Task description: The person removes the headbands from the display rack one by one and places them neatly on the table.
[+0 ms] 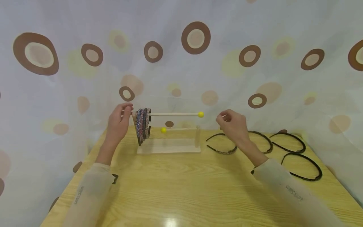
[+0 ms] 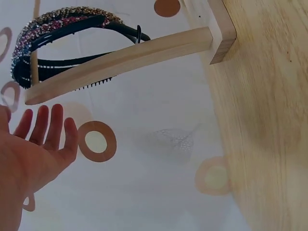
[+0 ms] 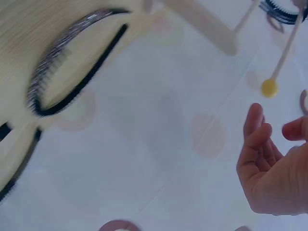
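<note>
Several headbands (image 1: 140, 124) hang on the stand (image 1: 168, 150) near far edge of the table (image 1: 170, 183); left hand (image 1: 117, 123) beside it has loosely spread fingers, right hand (image 1: 234, 126) half-bent ones.

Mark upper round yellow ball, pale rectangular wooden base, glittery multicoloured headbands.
Upper round yellow ball (image 1: 201, 114): head view, centre of the ball.
Pale rectangular wooden base (image 1: 170, 146): head view, middle of its top.
Glittery multicoloured headbands (image 1: 141, 124): head view, mid-cluster, on a sparkly band.
</note>
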`<state>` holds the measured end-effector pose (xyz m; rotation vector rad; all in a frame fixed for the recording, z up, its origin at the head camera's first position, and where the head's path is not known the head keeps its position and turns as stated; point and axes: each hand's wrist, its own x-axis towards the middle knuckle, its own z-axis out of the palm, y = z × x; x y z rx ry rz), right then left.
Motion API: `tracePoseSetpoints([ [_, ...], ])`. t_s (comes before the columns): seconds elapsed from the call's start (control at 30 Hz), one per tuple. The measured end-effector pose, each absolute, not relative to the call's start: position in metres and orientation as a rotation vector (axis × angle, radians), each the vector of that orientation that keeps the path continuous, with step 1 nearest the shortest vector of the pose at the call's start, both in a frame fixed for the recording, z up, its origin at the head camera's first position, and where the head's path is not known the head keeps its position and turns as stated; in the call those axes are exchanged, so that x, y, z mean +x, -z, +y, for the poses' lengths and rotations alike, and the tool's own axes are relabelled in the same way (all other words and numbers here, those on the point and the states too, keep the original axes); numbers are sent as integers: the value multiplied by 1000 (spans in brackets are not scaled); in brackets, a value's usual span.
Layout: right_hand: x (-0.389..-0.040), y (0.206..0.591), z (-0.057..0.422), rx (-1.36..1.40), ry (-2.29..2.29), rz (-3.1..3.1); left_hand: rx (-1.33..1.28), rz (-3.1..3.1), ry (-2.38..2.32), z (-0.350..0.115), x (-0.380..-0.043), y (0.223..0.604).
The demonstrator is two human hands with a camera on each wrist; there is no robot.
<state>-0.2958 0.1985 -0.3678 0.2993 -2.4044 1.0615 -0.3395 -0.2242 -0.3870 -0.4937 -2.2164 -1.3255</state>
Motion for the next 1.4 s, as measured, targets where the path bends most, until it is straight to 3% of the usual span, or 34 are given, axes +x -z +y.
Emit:
tracePoseSetpoints([
  [0.37,-302,366,100,831,-1375,-2194,-459,-2272,1322,-221,-342,390],
  [0.7,-323,392,11,824,-1733,-2466,-361,-2217,1799,-230,-334,386],
  [1.4,-329,392,-6,753,-1857,-2371,-327,-2268,1910,-223,-333,382],
])
